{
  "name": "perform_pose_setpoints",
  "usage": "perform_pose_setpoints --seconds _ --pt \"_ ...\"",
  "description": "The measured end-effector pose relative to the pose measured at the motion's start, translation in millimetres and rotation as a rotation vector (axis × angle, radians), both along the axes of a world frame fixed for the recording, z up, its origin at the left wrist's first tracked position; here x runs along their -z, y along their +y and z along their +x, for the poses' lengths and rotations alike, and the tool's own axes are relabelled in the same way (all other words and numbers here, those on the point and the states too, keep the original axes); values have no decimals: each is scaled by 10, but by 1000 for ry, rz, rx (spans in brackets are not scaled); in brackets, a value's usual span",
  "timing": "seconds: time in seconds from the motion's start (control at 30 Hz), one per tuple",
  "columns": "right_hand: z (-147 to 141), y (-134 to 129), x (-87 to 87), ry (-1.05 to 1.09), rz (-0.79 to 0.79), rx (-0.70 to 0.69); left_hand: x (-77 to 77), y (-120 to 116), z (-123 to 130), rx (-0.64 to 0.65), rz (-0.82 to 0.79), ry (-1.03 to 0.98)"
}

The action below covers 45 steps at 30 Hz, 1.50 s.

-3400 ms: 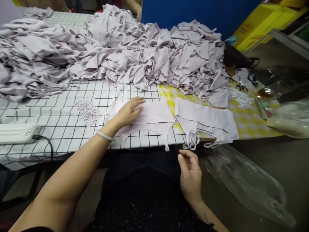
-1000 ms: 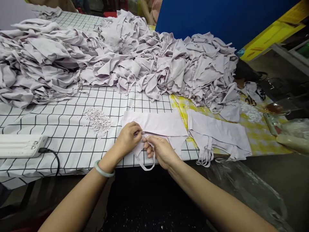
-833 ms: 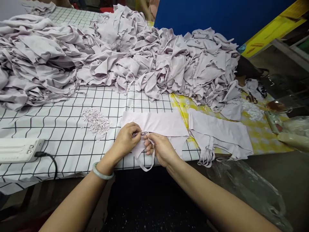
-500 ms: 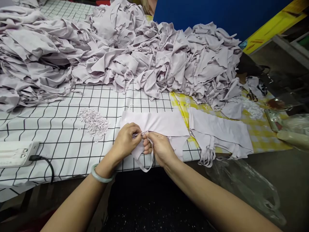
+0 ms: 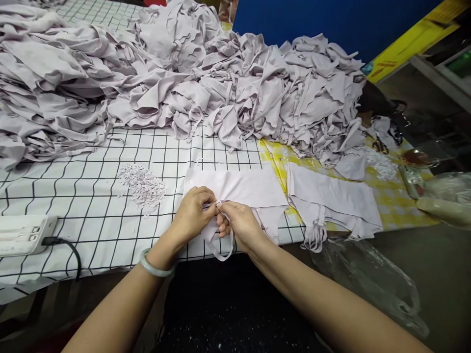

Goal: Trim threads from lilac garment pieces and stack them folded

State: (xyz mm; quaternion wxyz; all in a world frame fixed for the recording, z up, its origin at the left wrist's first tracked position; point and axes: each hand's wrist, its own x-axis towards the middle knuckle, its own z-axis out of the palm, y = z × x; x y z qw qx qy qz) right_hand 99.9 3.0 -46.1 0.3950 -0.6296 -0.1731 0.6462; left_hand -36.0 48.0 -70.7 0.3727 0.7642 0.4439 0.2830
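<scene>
Two-Handed Pinch on Garment Strap

Head view: The left hand [image 5: 193, 213] and the right hand [image 5: 245, 225] meet at the near edge of a pale lilac garment [image 5: 239, 184]. Each hand pinches the strap [image 5: 222, 256] between thumb and index finger, beside a small fitting [image 5: 219, 202]; the fingertips partly hide the contact area. The strap hangs in a loop below the hands. The garment lies flat at the near side of the desk [image 5: 99, 196], in front of a large heap of fabric [image 5: 257, 93]. A second garment [image 5: 333, 196] lies to its right, on yellow checked cloth [image 5: 399, 208]. A pile of small pieces [image 5: 143, 187] lies to the left of the garment. A white device [image 5: 24, 235] with a black cable [image 5: 71, 246] occupies the left edge.
</scene>
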Motion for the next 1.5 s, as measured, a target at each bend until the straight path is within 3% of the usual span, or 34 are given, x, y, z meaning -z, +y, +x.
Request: perform_pose_setpoints --seconds 0.5,0.9,1.2,1.37,1.5 --pt "24 22 20 -26 11 62 -48 -7 -2 24 -25 -17" --pt "-25 -9 29 -31 39 111 -44 -30 45 -79 -84 -37" --pt "39 44 -16 40 -33 -78 -22 -21 26 -51 -44 23" --pt "180 -254 -142 171 -123 -148 -72 101 -162 157 103 32" --pt "251 -740 -293 116 -41 -143 -19 135 -172 170 179 350"
